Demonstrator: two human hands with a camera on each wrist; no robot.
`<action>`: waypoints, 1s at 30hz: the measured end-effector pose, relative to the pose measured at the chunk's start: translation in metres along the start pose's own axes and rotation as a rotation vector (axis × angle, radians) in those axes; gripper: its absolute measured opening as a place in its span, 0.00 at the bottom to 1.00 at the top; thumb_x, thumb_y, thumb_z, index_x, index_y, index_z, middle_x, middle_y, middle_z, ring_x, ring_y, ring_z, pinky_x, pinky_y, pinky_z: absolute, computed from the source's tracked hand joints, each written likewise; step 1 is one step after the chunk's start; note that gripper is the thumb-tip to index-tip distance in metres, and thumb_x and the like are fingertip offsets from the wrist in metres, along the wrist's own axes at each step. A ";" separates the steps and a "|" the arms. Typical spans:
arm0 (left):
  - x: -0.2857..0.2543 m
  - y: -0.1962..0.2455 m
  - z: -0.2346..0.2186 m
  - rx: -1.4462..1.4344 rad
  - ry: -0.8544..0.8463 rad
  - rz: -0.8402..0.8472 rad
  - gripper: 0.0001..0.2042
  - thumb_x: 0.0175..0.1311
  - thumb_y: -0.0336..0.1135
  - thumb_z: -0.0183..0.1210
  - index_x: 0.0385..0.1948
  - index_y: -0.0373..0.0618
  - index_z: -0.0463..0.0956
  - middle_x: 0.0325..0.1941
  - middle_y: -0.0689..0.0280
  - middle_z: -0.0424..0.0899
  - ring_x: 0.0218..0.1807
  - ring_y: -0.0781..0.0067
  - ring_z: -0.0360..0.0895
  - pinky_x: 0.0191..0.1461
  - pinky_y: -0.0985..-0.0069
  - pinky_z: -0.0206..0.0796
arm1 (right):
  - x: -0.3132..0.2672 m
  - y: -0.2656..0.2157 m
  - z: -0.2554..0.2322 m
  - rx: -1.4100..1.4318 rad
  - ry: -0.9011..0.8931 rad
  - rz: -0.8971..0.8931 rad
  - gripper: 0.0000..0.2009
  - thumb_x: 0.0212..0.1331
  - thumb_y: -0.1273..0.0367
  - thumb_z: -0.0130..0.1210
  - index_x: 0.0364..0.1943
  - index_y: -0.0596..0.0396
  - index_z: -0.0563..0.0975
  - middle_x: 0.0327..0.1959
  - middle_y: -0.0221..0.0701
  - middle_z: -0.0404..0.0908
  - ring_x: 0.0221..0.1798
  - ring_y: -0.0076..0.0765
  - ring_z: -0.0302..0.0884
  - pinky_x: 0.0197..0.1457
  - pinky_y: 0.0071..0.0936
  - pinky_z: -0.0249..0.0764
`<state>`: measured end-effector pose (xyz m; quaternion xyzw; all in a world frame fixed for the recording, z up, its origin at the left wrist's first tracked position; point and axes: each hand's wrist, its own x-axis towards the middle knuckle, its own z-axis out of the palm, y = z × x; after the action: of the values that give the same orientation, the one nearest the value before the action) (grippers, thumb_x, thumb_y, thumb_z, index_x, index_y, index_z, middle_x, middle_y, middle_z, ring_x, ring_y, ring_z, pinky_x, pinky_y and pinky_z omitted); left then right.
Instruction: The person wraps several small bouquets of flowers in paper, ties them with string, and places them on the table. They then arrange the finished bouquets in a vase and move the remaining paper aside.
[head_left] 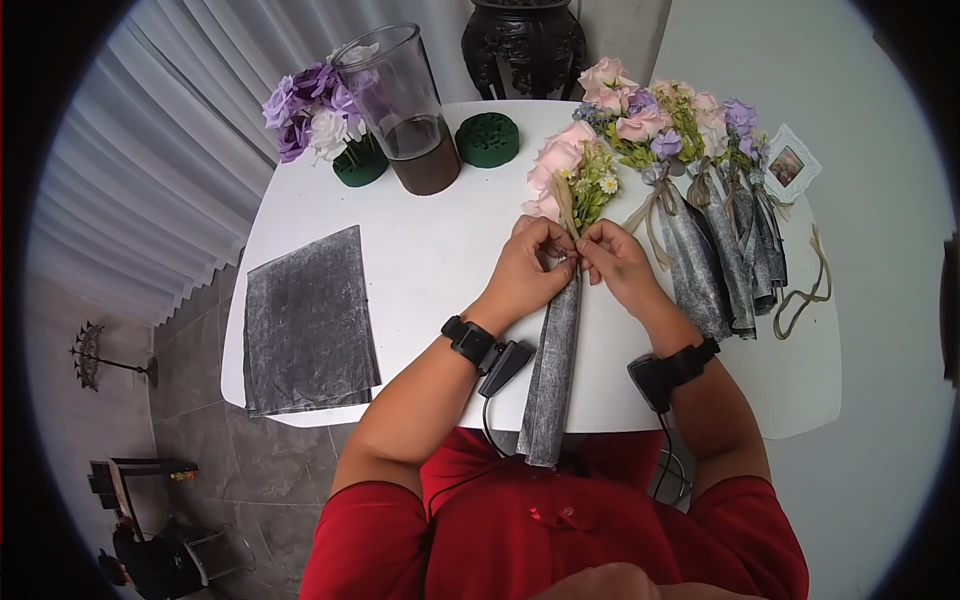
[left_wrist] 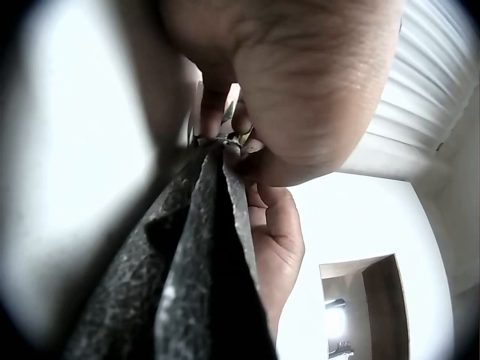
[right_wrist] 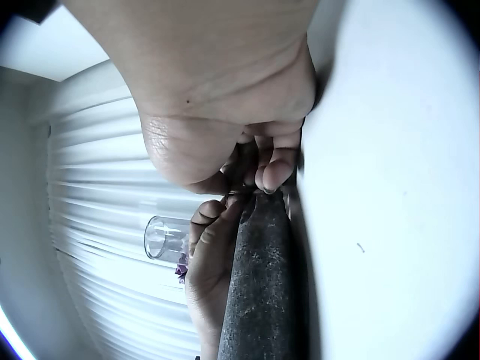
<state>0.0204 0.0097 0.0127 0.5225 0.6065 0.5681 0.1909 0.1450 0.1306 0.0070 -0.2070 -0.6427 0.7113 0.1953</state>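
Observation:
On the table lies a small bouquet [head_left: 556,172] of pink roses, tiny daisies and greenery, its stems wrapped in dark grey mottled paper [head_left: 552,360] that reaches past the table's near edge. A tan ribbon [head_left: 565,203] rises from the bouquet's neck and lies over the flowers. At that neck my left hand [head_left: 528,265] pinches the ribbon with curled fingers and thumb. My right hand [head_left: 622,268] meets it from the other side, fingertips pinching the ribbon too. The left wrist view shows the wrapper's open folds [left_wrist: 202,247] below the fingers; the knot area is mostly hidden.
Several wrapped bouquets [head_left: 700,250] lie at the right, with a loose tan ribbon [head_left: 808,290] and a white picture frame [head_left: 812,152]. Grey paper sheets [head_left: 305,325] lie left. A glass vase [head_left: 405,110], green foam [head_left: 488,140] and purple flowers [head_left: 300,105] stand at the back.

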 end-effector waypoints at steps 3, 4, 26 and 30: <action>-0.001 0.002 0.000 0.195 0.086 0.064 0.07 0.51 0.25 0.62 0.30 0.42 0.73 0.33 0.67 0.77 0.35 0.78 0.73 0.43 0.81 0.66 | 0.001 0.001 0.000 0.006 0.003 -0.018 0.04 0.62 0.70 0.53 0.33 0.55 0.71 0.22 0.22 0.71 0.20 0.14 0.64 0.22 0.14 0.62; -0.001 0.001 0.001 0.162 0.106 -0.004 0.07 0.50 0.26 0.63 0.28 0.42 0.74 0.32 0.66 0.78 0.35 0.77 0.74 0.43 0.81 0.67 | 0.001 0.002 -0.001 0.005 0.003 -0.018 0.04 0.62 0.70 0.53 0.33 0.55 0.71 0.22 0.22 0.71 0.20 0.14 0.64 0.22 0.14 0.62; 0.001 0.003 0.001 0.253 0.165 -0.040 0.06 0.52 0.23 0.59 0.33 0.37 0.76 0.31 0.62 0.78 0.36 0.68 0.77 0.43 0.74 0.70 | -0.005 -0.010 0.005 -0.580 0.079 -0.325 0.06 0.57 0.72 0.58 0.36 0.59 0.76 0.20 0.22 0.70 0.19 0.13 0.60 0.22 0.16 0.58; 0.002 0.000 -0.001 0.302 0.127 0.055 0.07 0.54 0.21 0.57 0.32 0.38 0.69 0.33 0.62 0.75 0.36 0.71 0.74 0.44 0.77 0.67 | -0.008 -0.010 0.004 -0.536 0.053 -0.226 0.04 0.58 0.73 0.57 0.34 0.58 0.74 0.18 0.17 0.66 0.18 0.09 0.55 0.20 0.14 0.52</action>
<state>0.0188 0.0105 0.0141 0.5245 0.6813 0.5075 0.0558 0.1493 0.1239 0.0175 -0.1968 -0.8215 0.4842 0.2280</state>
